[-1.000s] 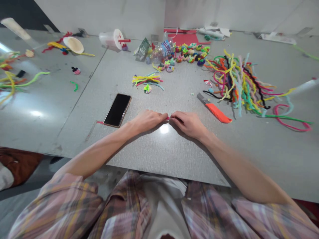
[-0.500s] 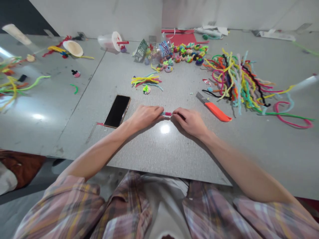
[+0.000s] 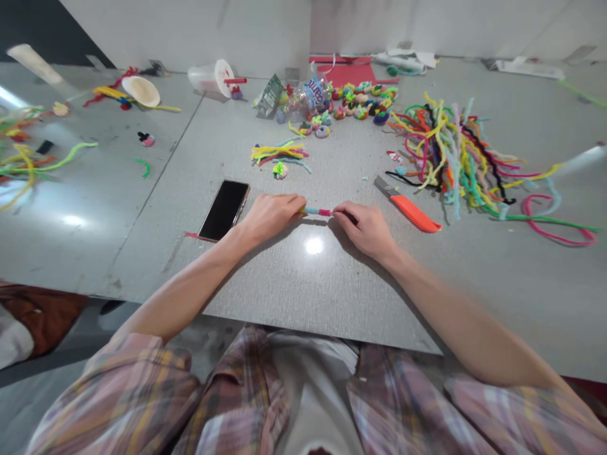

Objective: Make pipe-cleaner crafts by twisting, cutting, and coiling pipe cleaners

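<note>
Between my two hands a short fuzzy strip [image 3: 318, 212], light blue with a pink end, is stretched level just above the grey table [image 3: 303, 284]. My left hand [image 3: 275, 213] pinches its left end, where a bit of yellow shows at the fingertips. The pink right end is gripped by the thumb and forefinger of my right hand [image 3: 361, 226]. A black phone [image 3: 224, 210] lies left of my left hand. To the right of my right hand rests a cutter knife [image 3: 410, 208] with an orange handle.
Behind my hands lie a small bundle of fuzzy stems [image 3: 281, 151] and a green-topped piece [image 3: 279, 170]. Farther back are a plastic bottle [image 3: 308, 98], small colourful pieces [image 3: 363, 101] and a lidded cup [image 3: 211, 78]. A large stem heap [image 3: 455, 151] sits right.
My left hand has shifted slightly left and away from me, and my right hand slightly right. More of the strip's light blue part shows between them.
</note>
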A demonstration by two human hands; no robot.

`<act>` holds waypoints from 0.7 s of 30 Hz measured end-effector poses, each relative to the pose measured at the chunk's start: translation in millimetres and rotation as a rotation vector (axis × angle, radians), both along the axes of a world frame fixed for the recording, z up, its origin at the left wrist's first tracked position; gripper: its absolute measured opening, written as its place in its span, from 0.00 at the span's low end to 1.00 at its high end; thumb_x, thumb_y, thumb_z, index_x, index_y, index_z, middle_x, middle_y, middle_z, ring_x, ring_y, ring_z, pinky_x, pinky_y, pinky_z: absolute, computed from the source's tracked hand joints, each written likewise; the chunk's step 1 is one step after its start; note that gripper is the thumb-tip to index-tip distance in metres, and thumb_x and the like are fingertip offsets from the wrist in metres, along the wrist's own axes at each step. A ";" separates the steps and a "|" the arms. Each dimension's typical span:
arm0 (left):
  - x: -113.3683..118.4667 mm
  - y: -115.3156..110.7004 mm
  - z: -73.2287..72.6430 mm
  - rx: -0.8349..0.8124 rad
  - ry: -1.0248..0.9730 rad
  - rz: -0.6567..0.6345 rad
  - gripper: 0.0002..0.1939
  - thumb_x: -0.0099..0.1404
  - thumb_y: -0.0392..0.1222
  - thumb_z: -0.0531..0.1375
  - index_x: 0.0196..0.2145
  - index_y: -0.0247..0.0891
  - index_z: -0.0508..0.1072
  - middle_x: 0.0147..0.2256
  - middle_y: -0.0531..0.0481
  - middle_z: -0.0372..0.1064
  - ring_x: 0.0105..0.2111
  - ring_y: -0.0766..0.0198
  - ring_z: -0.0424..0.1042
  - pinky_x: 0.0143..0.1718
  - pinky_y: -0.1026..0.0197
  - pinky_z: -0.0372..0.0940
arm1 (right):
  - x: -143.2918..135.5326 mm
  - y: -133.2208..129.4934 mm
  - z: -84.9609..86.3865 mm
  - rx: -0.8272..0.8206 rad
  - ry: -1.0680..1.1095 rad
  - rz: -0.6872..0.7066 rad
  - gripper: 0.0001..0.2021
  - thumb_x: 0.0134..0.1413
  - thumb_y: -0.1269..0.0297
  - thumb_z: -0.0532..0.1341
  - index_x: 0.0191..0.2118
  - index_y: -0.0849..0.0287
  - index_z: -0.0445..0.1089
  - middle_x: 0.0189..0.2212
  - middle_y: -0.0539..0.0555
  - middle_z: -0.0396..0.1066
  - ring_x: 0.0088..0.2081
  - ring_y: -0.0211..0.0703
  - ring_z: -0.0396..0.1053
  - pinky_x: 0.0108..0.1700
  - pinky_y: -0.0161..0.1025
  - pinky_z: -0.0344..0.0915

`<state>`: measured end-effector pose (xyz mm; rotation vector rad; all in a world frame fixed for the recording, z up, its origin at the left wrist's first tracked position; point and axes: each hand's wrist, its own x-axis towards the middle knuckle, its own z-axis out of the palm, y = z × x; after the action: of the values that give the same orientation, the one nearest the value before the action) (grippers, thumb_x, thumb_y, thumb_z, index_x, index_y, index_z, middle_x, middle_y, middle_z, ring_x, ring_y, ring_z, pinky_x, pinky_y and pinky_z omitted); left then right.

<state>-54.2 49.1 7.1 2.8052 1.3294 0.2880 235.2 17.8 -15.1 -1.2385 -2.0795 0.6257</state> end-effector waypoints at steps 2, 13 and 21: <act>-1.0 1.3 -2.6 0.028 -0.013 0.032 0.10 0.85 0.45 0.61 0.48 0.40 0.81 0.45 0.44 0.85 0.39 0.58 0.80 0.31 0.57 0.51 | 0.6 0.6 -0.4 0.001 0.007 -0.008 0.15 0.81 0.53 0.59 0.43 0.52 0.78 0.35 0.54 0.81 0.36 0.50 0.75 0.43 0.48 0.64; -6.5 8.6 -10.0 0.067 -0.150 0.072 0.17 0.87 0.47 0.58 0.44 0.40 0.83 0.41 0.44 0.83 0.40 0.58 0.77 0.35 0.57 0.58 | 4.0 6.6 -6.1 0.051 0.089 -0.228 0.15 0.78 0.54 0.60 0.38 0.52 0.77 0.29 0.52 0.76 0.32 0.48 0.71 0.39 0.47 0.62; 3.6 -0.7 -8.9 -0.034 -0.101 0.056 0.19 0.86 0.58 0.60 0.50 0.40 0.81 0.42 0.45 0.84 0.39 0.55 0.80 0.35 0.56 0.54 | 5.0 7.5 -3.5 0.065 0.051 -0.098 0.13 0.78 0.55 0.61 0.39 0.51 0.78 0.36 0.55 0.82 0.39 0.53 0.78 0.46 0.52 0.69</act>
<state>-50.6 48.4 -1.7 2.6901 1.3788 0.3989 240.2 25.3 -18.6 -1.2664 -1.9693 0.5357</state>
